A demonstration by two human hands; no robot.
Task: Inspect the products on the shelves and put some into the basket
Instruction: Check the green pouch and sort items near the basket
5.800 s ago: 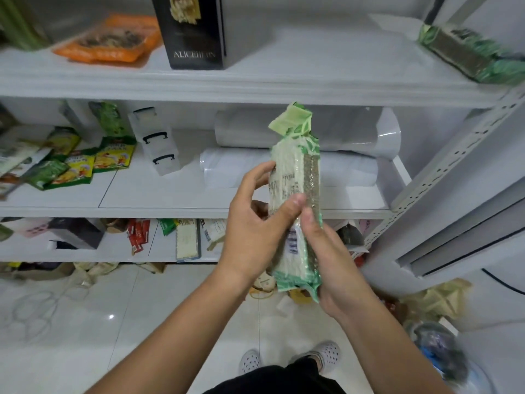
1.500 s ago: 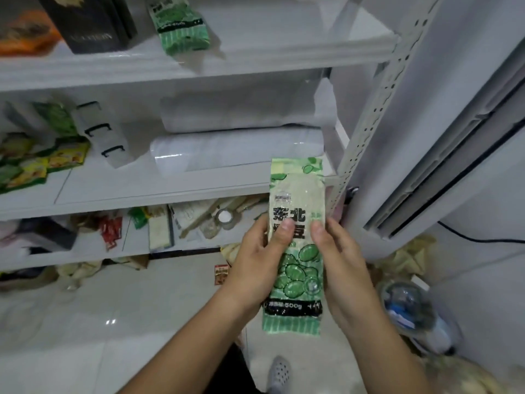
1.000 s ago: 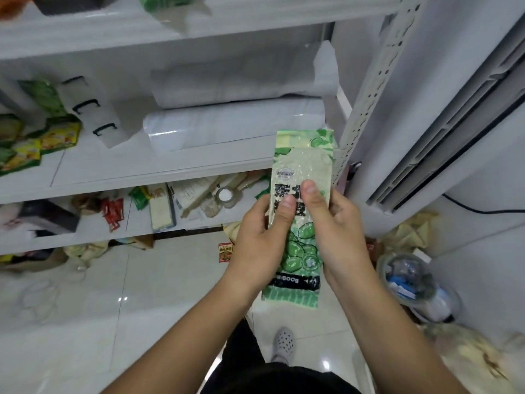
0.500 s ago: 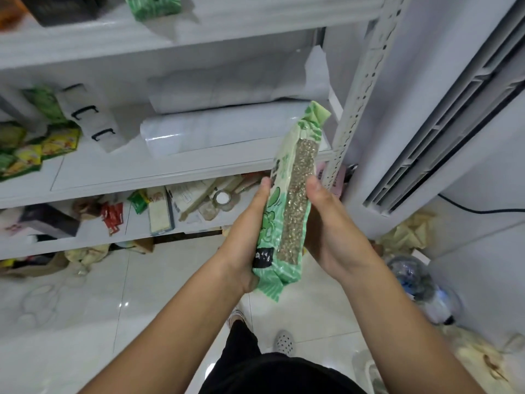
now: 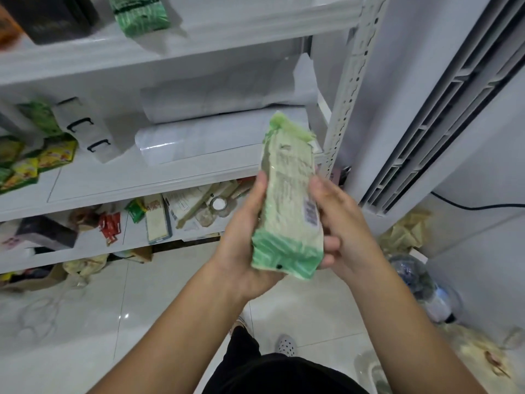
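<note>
Both hands held one packet [image 5: 288,206] between them at the centre of the frame — the left hand [image 5: 244,251] cupped its lower left edge with the thumb up along the side, the right hand [image 5: 338,223] gripped the right edge with the thumb on the face near the barcode and the fingers curled behind. The packet stood nearly upright, its long axis running from the green sealed end at the bottom to the crimped top, tipped slightly toward the upper left. It hung in front of the shelves [image 5: 159,180], clear of them, and neither hand was plainly the nearer; each had a share of the grip. No basket showed anywhere in the frame, so the way the packet had to travel could not be told.

Against half a second earlier, the packet had been turned about its long axis — then its narrow side with the grain window faced the camera, now the pale back with the barcode did. A second earlier the printed front had been showing.
</note>
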